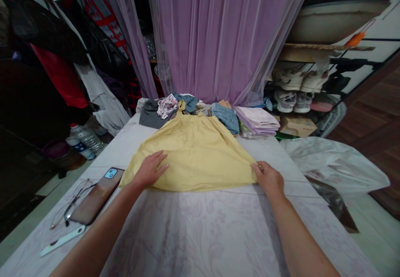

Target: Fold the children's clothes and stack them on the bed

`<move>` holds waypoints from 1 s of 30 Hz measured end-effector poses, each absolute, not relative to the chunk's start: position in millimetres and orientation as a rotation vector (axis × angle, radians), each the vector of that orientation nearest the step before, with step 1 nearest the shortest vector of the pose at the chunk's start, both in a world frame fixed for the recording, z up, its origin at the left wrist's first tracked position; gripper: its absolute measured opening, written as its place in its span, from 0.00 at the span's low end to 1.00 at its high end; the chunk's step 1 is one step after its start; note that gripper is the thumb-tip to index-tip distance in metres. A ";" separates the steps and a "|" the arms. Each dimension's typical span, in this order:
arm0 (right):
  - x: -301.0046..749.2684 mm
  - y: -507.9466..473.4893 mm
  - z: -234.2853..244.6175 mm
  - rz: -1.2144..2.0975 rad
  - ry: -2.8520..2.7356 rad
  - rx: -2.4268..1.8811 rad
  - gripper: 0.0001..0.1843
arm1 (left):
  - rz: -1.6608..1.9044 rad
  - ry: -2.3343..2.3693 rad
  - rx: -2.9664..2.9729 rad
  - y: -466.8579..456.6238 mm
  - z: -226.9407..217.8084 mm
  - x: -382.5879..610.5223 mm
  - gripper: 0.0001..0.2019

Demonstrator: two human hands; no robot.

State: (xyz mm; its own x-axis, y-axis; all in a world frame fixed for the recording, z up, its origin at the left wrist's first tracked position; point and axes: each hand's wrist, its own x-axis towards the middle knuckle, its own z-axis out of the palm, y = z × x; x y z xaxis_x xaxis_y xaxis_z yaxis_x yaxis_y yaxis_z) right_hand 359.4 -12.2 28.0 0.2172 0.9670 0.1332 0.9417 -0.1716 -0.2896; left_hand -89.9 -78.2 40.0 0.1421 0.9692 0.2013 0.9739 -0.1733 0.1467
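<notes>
Yellow sleeveless button-front dress (pixel 187 156) lies spread flat near mid-table, shoulder strap end toward the far edge, hem toward the person, skirt fanned wide. Small buttons run down its centre line.

Left hand (pixel 151 169): open, palm down on the skirt's left side, fingers spread, not gripping. Right hand (pixel 268 180): at the hem's right corner, fingers bunched over the cloth edge; cannot tell whether they pinch it or only rest on it. Both forearms reach in from the near edge.

Table (pixel 200 235) carries a pale lilac floral cover. Near its left edge: smartphone (pixel 96 195) in a brown case, wire-rimmed eyeglasses (pixel 70 204) just beside it, and a white plastic strip (pixel 62 240) nearer the corner.

Along the far edge, touching the dress top: dark grey garment (pixel 150 114), floral print piece (pixel 168 106), folded denim shorts (pixel 226 117), stack of folded lilac clothes (pixel 256 121).

Beyond the table: sheer lilac curtain (pixel 218 31), sneakers (pixel 289 100) on a shoe rack, plastic water bottle (pixel 86 137) low at left, white plastic sheet (pixel 331 164) at right
</notes>
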 end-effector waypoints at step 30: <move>264.2 -61.2 51.9 0.131 -2.459 -1.489 0.20 | -0.371 -1.907 -2.597 -70.8 56.7 -31.0 0.19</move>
